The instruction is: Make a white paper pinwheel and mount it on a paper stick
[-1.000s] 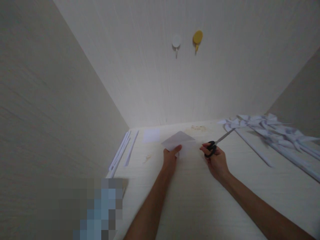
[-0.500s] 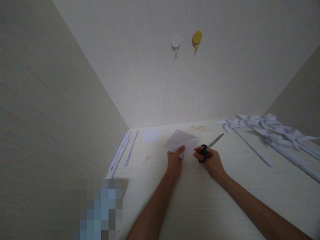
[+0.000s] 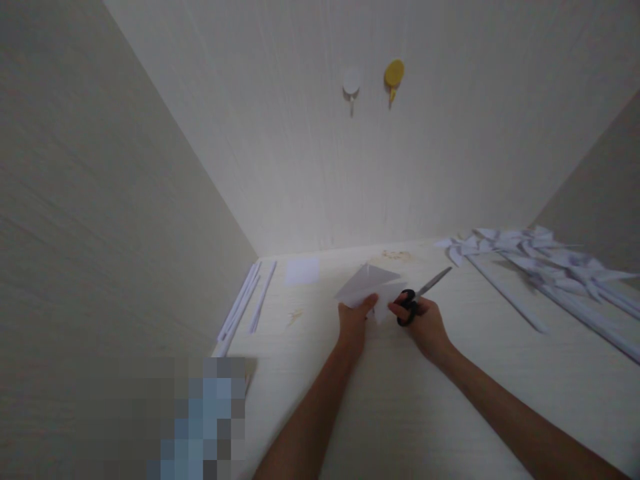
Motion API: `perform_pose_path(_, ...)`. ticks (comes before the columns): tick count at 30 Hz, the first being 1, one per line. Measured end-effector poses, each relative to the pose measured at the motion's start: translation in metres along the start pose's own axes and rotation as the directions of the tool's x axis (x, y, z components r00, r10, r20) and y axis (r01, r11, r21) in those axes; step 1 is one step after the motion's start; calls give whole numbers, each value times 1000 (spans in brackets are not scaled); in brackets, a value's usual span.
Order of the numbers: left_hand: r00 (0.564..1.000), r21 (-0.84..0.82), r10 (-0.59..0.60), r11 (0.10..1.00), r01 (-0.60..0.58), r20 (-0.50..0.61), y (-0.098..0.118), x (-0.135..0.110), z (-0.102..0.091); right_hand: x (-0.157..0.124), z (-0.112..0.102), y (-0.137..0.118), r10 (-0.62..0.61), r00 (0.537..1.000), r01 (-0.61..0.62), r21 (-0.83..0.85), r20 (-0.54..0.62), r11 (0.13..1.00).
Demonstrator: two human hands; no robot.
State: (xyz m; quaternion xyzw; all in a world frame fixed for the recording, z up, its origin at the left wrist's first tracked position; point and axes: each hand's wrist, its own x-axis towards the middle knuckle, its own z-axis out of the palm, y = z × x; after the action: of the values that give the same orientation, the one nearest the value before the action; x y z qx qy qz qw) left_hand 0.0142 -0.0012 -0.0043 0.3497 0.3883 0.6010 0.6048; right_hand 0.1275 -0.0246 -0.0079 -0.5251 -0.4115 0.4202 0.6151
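My left hand (image 3: 355, 322) pinches the near edge of a folded white paper sheet (image 3: 367, 283) and holds it lifted off the pale table (image 3: 400, 400). My right hand (image 3: 425, 325) is closed around the black handles of a pair of scissors (image 3: 416, 297). The silver blades point up and to the right, away from the paper. The two hands are close together, and the scissor handles nearly touch the paper's right corner.
Several white paper pinwheels on sticks (image 3: 540, 260) lie at the right. Thin white paper strips (image 3: 247, 300) and a small white square (image 3: 302, 271) lie at the left rear. Two hooks, one white (image 3: 351, 83) and one yellow (image 3: 394, 73), are on the back wall.
My right hand has brought the scissors leftward, from near the pinwheels to beside the paper. My left hand has lifted and tilted the paper.
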Motion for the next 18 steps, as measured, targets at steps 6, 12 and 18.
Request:
perform_pose_path(6,999,127,38,991,-34,-26,3,-2,2,3,-2,6,56,995,-45,136,-82,990)
perform_pose_path(12,996,194,39,981,-23,-79,7,-1,2,3,-1,5,40,996,-29,127,-80,991)
perform_pose_path(18,983,119,39,993,-18,-177,3,5,-4,2,-2,1,-3,999,4,27,-42,1000)
